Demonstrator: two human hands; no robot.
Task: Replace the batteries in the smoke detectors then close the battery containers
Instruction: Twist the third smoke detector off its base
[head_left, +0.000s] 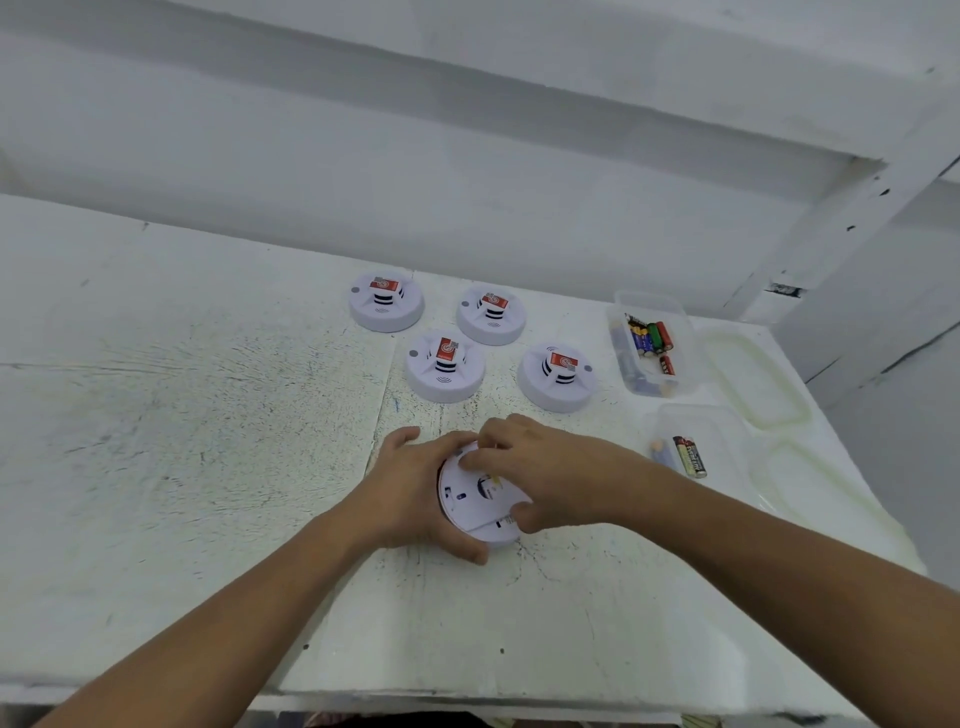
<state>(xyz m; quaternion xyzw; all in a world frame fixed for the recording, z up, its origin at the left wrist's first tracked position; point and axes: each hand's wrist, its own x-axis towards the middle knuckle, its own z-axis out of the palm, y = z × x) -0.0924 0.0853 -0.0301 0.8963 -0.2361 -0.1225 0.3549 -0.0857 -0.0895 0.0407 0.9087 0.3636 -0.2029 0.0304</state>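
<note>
Left hand (415, 493) grips the round white plastic smoke detector (480, 506); right hand (550, 467) pinches its top. Bare white tabletop (182, 415) lies open at nine o'clock.

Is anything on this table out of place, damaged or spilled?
Nothing stands out. Four smoke detectors sit upright at the back; both hands, left hand and right hand, hold a fifth smoke detector turned over. Batteries stay inside their clear containers. The table is only scuffed.
</note>
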